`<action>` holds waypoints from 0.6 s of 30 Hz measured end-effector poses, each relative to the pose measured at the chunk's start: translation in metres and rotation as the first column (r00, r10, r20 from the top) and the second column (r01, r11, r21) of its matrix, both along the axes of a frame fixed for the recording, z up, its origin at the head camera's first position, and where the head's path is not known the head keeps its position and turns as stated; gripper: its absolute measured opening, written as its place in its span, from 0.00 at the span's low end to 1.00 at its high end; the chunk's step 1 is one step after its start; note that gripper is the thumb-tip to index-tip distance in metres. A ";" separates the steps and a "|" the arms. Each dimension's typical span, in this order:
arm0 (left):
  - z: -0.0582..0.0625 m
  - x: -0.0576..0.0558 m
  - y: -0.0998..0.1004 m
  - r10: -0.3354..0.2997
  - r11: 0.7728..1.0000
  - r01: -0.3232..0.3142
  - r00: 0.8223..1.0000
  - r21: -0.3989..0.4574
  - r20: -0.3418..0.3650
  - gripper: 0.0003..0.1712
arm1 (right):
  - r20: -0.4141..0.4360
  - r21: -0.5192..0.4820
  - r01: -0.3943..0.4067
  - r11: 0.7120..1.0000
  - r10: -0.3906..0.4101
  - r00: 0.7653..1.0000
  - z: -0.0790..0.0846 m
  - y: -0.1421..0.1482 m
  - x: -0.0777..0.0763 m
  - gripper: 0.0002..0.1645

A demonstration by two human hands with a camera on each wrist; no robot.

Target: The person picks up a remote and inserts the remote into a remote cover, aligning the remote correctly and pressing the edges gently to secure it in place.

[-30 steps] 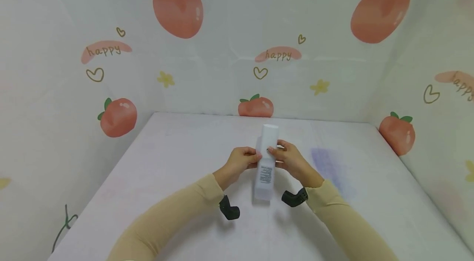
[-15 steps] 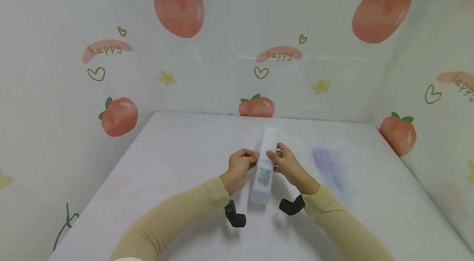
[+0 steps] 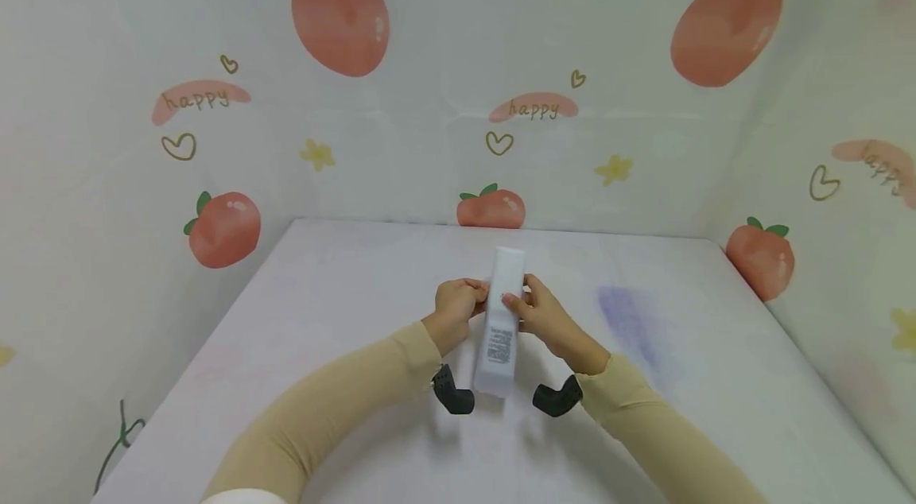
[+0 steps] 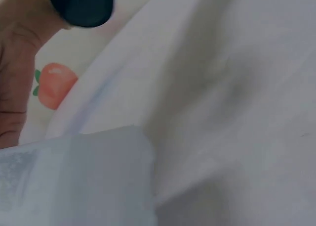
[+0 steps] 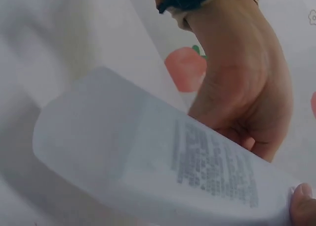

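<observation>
A long white box (image 3: 498,341) with a block of small grey print stands between both hands, tilted a little, in the middle of the head view. My right hand (image 3: 547,325) grips its right side, thumb on the front face; that thumb (image 5: 302,206) shows at the corner of the right wrist view. At the box's left edge, my left hand (image 3: 454,313) has thumb and fingers curled together. What those fingertips pinch is too small to tell. The box's lower end fills the bottom of the left wrist view, and its far side is hidden.
A white cloth covers the table (image 3: 343,273), with a purple smudge (image 3: 633,325) right of the hands. Behind it hangs a white curtain (image 3: 401,130) printed with peaches. A dark camera (image 3: 453,393) sits on the left wrist, another camera (image 3: 558,397) on the right.
The left thumb has slid off the box's front face to its left edge. The box has shifted slightly left and leans, while the right hand keeps its grip.
</observation>
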State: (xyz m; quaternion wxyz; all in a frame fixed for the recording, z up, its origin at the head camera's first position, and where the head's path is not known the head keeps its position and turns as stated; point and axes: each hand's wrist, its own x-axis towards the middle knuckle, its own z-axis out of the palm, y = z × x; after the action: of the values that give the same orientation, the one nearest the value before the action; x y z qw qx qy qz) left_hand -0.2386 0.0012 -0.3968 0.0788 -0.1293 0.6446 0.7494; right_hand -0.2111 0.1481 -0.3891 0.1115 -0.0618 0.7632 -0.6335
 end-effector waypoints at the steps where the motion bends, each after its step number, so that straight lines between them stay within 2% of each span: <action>1: 0.000 0.001 0.000 0.004 1.000 -0.004 1.000 0.009 0.007 0.06 | -0.005 0.001 -0.001 1.000 0.001 1.000 0.000 0.000 -0.001 0.28; 3: -0.002 0.002 -0.001 -0.004 0.999 0.003 1.000 0.041 0.029 0.06 | -0.008 -0.002 0.003 1.000 -0.003 1.000 0.000 0.001 -0.003 0.27; 6: -0.005 0.005 -0.002 -0.049 0.995 0.045 0.998 0.092 0.045 0.07 | 0.006 -0.016 0.016 1.000 -0.016 1.000 0.000 0.006 -0.007 0.26; 8: -0.006 0.006 -0.004 -0.094 0.991 0.093 0.996 0.097 0.007 0.09 | 0.028 -0.044 0.021 0.999 -0.019 0.999 0.001 0.009 -0.009 0.26; 10: -0.006 0.006 -0.005 -0.146 0.987 0.150 0.987 0.062 -0.069 0.13 | 0.052 -0.074 0.026 0.997 -0.022 0.998 0.001 0.013 -0.010 0.26; 14: -0.006 0.006 -0.009 -0.259 0.966 0.257 0.944 -0.038 -0.203 0.20 | 0.086 -0.133 0.033 0.991 -0.021 0.996 0.001 0.016 -0.011 0.26; 18: -0.004 0.005 -0.013 -0.359 0.931 0.332 0.906 -0.151 -0.225 0.24 | 0.102 -0.171 0.018 0.985 0.000 0.995 0.002 0.018 -0.011 0.28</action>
State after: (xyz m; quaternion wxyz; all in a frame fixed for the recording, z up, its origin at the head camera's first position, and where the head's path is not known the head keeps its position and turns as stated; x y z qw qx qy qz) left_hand -0.2339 -0.0113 -0.4010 0.1220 0.0778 0.7019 0.6974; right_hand -0.2218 0.1665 -0.3876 0.1416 -0.0353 0.6993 -0.6998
